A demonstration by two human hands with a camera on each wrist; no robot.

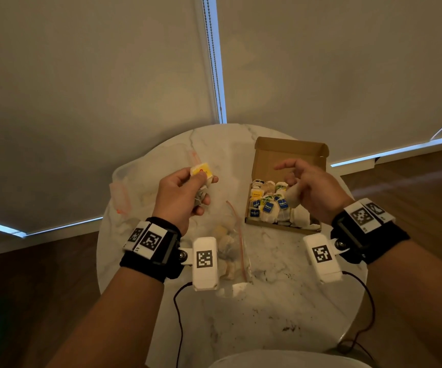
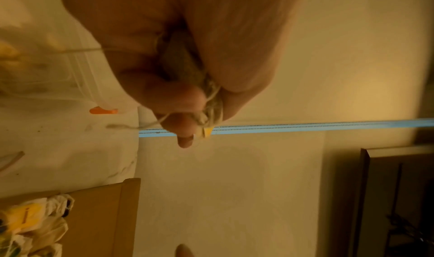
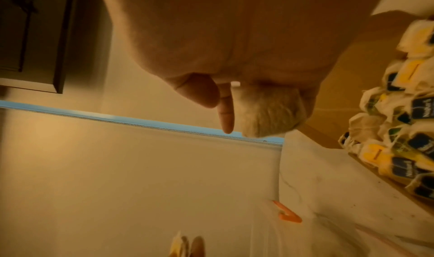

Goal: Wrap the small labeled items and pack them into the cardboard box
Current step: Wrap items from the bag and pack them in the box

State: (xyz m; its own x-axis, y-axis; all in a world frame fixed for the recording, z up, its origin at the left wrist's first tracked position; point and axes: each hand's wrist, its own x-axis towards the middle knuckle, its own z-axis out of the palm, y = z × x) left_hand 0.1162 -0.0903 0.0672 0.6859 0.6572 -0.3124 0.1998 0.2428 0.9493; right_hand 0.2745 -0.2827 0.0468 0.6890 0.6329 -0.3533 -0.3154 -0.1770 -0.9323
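Drawn roller blinds (image 1: 81,75) close off the far side of the room, and a small round marble table (image 1: 280,301) stands just before them. Held up over it, the left hand (image 1: 185,192) grips a tea bag (image 1: 201,193) in its curled fingers, while the thumb pins its yellow tag (image 1: 201,171) against the forefinger. The left wrist view shows string (image 2: 212,101) bunched round the bag between thumb and fingers, so I judge the wrapping is the winding of the string, and the tag is kept on top so the label still shows.

Over to the right, the right hand (image 1: 310,189) pinches a pale tea bag (image 1: 294,195) between thumb and bent fingers, forefinger stretched free, directly above the cardboard box (image 1: 288,152). That looks like a finished one about to go in.

Open on the right half of the table with its lid tipped back toward the blinds, the box is easy to reach. Wrapped bags with blue and yellow tags (image 1: 267,207) lie packed close, filling most of it, so the job seems far along.

Near the person, between the wrists, a clear zip bag (image 1: 230,251) holds a few more tea bags, probably the supply. Another clear bag (image 1: 124,192) lies flat at the far left.
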